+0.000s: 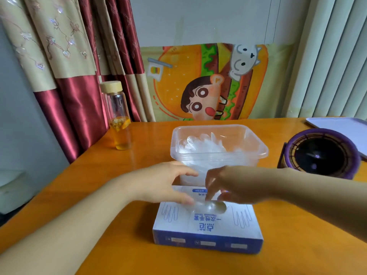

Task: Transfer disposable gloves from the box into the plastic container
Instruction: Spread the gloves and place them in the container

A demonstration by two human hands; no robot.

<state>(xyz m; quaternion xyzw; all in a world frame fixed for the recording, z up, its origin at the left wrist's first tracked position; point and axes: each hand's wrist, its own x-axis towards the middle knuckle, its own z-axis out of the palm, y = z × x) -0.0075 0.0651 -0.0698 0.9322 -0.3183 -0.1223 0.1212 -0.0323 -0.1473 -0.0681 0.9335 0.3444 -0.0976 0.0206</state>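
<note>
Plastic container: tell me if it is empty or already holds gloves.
Not empty. A crumpled heap of clear gloves lies inside the plastic container, seen through its open top and clear walls.

An orange table bears a glass bottle with a pale lid, upright near its far left edge and part full of amber liquid with fruit slices. Cream-and-maroon curtains hang behind it. A cartoon burger poster covers the wall. At right, a purple fan sits near a white tray, below blinds.
</note>
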